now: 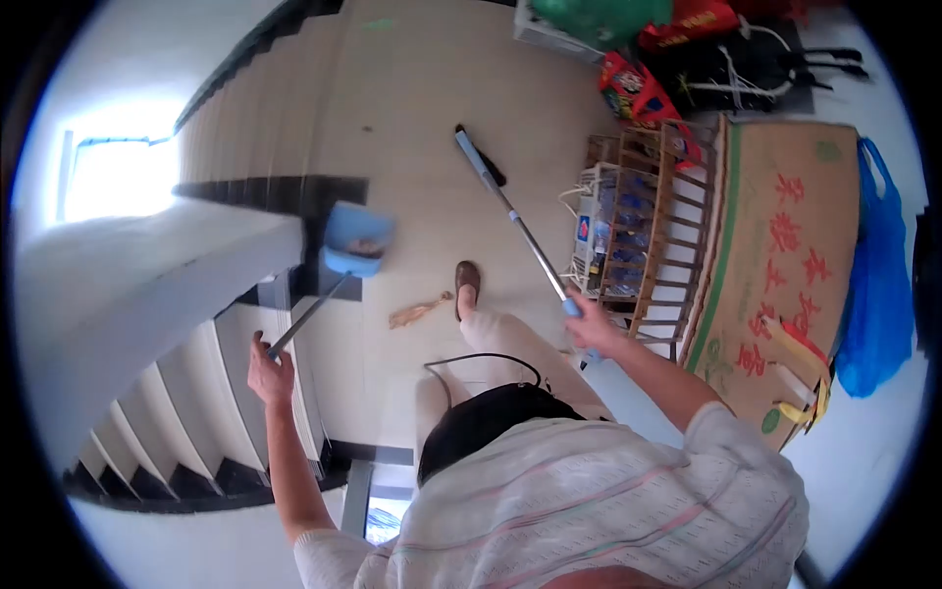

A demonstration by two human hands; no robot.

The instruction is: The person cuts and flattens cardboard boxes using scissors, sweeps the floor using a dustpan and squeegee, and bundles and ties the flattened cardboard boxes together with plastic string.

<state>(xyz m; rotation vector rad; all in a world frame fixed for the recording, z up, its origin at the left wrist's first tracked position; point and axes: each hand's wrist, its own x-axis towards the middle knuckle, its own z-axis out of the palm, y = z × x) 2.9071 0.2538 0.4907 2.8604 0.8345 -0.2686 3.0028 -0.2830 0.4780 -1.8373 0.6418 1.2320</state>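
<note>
Dustpan (358,224), blue: held at the left edge of the floor (412,98), beside the stairs (186,422); debris (366,246) contained; floor contact cannot be told. Handle (312,321) gripped by the fingers of the left hand (271,376).
Broom (530,242): gripped by the fingers of the right hand (596,327), head (480,162) pointed toward the floor's far edge.
Tan scrap (417,312): seen mid-floor, near a brown shoe (467,280).
Slatted rack (651,280), cardboard box (785,245), blue bag (880,280): ranged along the floor's right edge.
</note>
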